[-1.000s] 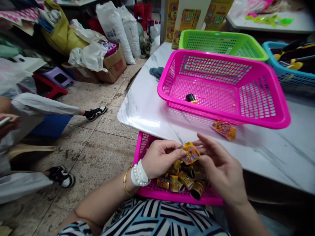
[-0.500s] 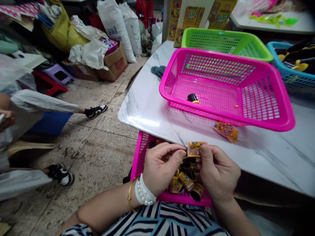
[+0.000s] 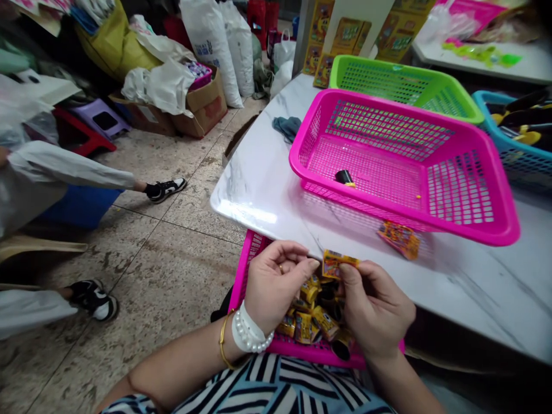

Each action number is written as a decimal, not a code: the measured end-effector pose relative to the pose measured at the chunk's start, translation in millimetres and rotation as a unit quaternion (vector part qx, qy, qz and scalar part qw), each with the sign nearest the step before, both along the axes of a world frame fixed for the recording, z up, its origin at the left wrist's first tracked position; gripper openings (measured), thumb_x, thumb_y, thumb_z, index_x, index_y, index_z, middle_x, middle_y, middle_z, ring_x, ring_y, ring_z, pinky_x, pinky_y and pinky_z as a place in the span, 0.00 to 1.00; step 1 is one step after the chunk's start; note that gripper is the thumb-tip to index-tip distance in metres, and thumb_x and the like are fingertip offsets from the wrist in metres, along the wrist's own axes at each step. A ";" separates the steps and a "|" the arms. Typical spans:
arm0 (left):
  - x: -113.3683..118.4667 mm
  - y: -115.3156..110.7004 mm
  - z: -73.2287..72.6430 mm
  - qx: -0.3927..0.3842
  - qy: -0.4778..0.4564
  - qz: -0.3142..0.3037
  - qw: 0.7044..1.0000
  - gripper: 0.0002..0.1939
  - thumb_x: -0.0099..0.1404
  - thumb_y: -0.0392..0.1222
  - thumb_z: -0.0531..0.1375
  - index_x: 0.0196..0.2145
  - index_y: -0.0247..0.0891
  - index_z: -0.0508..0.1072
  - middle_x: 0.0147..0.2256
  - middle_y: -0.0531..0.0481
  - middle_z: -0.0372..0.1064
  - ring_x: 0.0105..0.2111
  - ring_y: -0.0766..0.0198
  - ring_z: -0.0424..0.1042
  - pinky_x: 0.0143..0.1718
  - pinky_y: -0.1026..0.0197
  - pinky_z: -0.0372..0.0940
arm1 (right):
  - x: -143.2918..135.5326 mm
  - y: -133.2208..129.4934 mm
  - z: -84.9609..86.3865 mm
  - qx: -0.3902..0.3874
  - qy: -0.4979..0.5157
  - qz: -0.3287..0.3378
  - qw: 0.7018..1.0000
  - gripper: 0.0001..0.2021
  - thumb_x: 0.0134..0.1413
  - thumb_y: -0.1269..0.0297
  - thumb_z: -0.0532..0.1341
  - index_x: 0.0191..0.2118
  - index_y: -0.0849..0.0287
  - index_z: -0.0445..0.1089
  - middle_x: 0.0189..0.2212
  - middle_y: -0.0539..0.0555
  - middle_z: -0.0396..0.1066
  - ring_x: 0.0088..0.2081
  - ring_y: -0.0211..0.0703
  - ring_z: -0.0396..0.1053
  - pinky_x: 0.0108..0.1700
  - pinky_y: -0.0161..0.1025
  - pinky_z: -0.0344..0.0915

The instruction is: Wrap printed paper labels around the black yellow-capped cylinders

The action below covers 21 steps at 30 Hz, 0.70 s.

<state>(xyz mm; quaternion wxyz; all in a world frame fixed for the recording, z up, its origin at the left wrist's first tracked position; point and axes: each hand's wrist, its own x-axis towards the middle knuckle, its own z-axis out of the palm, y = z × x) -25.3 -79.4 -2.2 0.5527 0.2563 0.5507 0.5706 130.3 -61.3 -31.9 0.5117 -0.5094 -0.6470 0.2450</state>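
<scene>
My right hand (image 3: 375,302) pinches a small printed yellow-and-orange wrapper (image 3: 331,264) between thumb and fingers. Just left of it is my left hand (image 3: 276,282), its thumb and forefinger closed together near the wrapper's left edge; whether they grip anything is too small to make out. Below both hands, a lower pink basket (image 3: 245,270) holds several small black cylinders with yellow printed labels (image 3: 325,322). A flattened orange printed wrapper (image 3: 399,238) lies on the white marbled table, in front of the upper pink basket.
On the table (image 3: 250,184), the large pink basket (image 3: 474,230) contains one black cylinder (image 3: 344,177). Behind stand a green basket (image 3: 401,72), a blue basket (image 3: 517,155) and printed boxes (image 3: 323,69). A dark cloth (image 3: 288,127) lies nearby. Another person's shoe (image 3: 166,190) is at left.
The wrapper and my right hand have shifted slightly left, and the wrapper is tilted differently. My left hand has moved a little left, showing more labelled cylinders below. The whole view has shifted slightly.
</scene>
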 end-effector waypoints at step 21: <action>-1.0 -2.5 -1.8 0.005 0.004 -0.035 0.999 0.16 0.59 0.51 0.69 0.32 0.32 0.80 0.18 0.57 0.62 0.18 0.73 0.55 0.18 0.68 0.50 | -2.8 -2.6 -2.7 -0.004 0.008 0.017 1.000 0.14 0.62 0.64 0.66 0.25 0.58 0.70 0.19 0.45 0.64 0.21 0.35 0.61 0.25 0.34 0.59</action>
